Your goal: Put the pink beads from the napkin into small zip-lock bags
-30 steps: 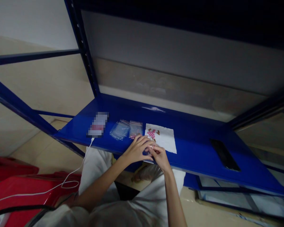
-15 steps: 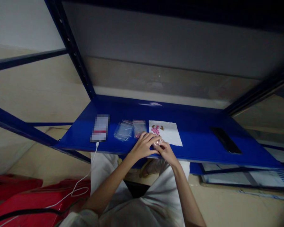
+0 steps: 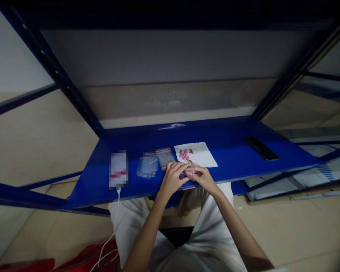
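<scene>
Two bare hands pinch a small clear plastic bag at the front edge of a blue steel shelf.

The person's left hand [image 3: 172,179] has its fingers [image 3: 177,168] pressed together and curved over the small clear plastic bag [image 3: 189,171], which sits just below the white paper sheet [image 3: 202,155], at lower centre of the frame. The right hand [image 3: 202,177] pinches the bag between thumb and fingertips [image 3: 193,170]; the hands hide most of it. Pink round tablets [image 3: 184,155] lie on the paper. Two clear zip bags [image 3: 154,164] lie left of it, beside a pixelated phone [image 3: 118,170] with a white cable [image 3: 117,211]. A flat black rectangular object [image 3: 260,148] lies toward the right of the blue steel shelf [image 3: 229,139].
</scene>
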`<state>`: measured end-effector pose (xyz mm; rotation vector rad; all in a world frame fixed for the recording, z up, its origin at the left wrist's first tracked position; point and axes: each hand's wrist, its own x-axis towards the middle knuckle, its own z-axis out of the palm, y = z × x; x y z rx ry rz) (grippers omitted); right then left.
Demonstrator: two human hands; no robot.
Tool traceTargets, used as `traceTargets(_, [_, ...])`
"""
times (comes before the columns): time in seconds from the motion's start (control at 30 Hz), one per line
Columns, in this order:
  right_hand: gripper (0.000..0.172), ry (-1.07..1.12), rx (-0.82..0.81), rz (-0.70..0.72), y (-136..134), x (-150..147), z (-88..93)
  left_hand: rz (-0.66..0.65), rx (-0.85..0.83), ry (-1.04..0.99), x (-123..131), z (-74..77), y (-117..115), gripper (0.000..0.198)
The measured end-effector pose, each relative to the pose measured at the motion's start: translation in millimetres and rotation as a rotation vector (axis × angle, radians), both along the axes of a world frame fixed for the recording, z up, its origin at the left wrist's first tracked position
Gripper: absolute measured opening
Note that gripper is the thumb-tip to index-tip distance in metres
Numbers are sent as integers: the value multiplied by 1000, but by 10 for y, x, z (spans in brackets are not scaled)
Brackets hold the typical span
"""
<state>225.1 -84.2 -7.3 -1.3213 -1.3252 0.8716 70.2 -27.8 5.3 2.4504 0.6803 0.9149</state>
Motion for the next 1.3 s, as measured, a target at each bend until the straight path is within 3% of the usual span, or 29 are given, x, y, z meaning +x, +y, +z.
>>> traceTargets(0.2, [25, 58, 1, -20, 9, 1, 29, -3, -45, -19, -6, 1, 18, 51])
traceTargets(0.33, [29, 282, -125, -46, -81, 62, 81, 44, -73, -53, -7, -7, 35, 50])
traceTargets(0.4, [31, 280, -193, -60, -142, 139, 125, 61, -68, -58, -4, -18, 37, 50])
traceTargets(0.53, [32, -15, -152, -127, -114, 327, 209, 64, -50, -75, 7, -41, 30, 50])
traceTargets(0.67, [23, -429, 52, -278, 140, 431, 238, 70, -84, -114, 11, -42, 35, 52])
traceTargets(0.77, [21, -639, 49, -283, 314, 427, 200, 59, -132, -134, 11, -42, 47, 51])
traceTargets(1.0, [23, -719, 21, -351, 350, 353, 42, 63, -192, -135, 8, -48, 57, 49])
traceTargets(1.3, [30, -746, 14, -387, 321, 308, 43, 34, -191, -89, 17, -39, 46, 49])
